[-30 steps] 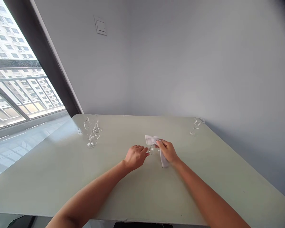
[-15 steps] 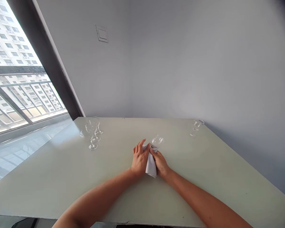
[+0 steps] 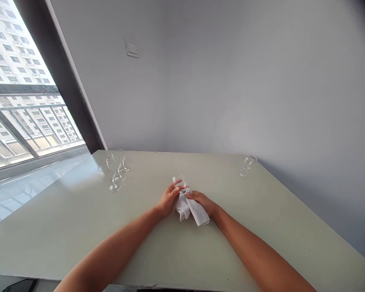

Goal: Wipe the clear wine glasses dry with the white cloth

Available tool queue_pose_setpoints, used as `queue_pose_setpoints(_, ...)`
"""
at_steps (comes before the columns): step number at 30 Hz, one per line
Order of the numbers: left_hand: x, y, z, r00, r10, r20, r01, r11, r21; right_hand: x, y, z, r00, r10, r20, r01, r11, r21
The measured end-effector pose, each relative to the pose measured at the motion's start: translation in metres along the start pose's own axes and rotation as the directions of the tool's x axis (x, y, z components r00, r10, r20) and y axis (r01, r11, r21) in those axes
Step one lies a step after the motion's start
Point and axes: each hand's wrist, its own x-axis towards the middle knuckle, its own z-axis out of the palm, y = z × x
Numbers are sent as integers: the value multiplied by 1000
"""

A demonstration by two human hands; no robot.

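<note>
Over the middle of the table, my left hand [image 3: 169, 197] is closed around the bowl of a clear stemmed glass [image 3: 179, 181], its fingers showing through the glass. My right hand [image 3: 201, 199] pinches a white cloth [image 3: 198, 211] against the lower part of the same glass. Two folds of the cloth hang down below the hands. The stem and foot of the glass are hidden by the cloth and fingers.
Several clear stemmed glasses [image 3: 115, 172] stand close together at the far left of the table [image 3: 134, 235]. Another glass [image 3: 247, 164] stands at the far right, near the grey wall [image 3: 261, 81]. A window [image 3: 27, 109] is on the left.
My left hand has gone from lying fingers outstretched against the cloth to gripping the glass's bowl. The glass has tipped and shifted left, and the cloth now hangs in two spread folds.
</note>
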Motion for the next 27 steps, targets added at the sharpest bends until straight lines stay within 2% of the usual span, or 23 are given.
queue_pose_setpoints(7, 1, 5, -2, 998, -20, 55, 22, 999, -31, 1, -2, -8, 999, 30, 22, -29, 999, -25)
queue_pose_setpoints(14, 3, 1, -4, 997, -21, 75, 24, 999, -37, 2, -3, -5, 999, 27, 42, -25, 999, -45)
queue_pose_setpoints(22, 4, 3, 1, 999, 10, -31, -12, 998, -59, 1, -4, -5, 1000, -13, 22, 15, 997, -75)
queue_pose_setpoints(27, 7, 3, 0, 996, -4, -88, -6, 994, -107, -9, -8, -1, 997, -72, -1, 72, 997, -14)
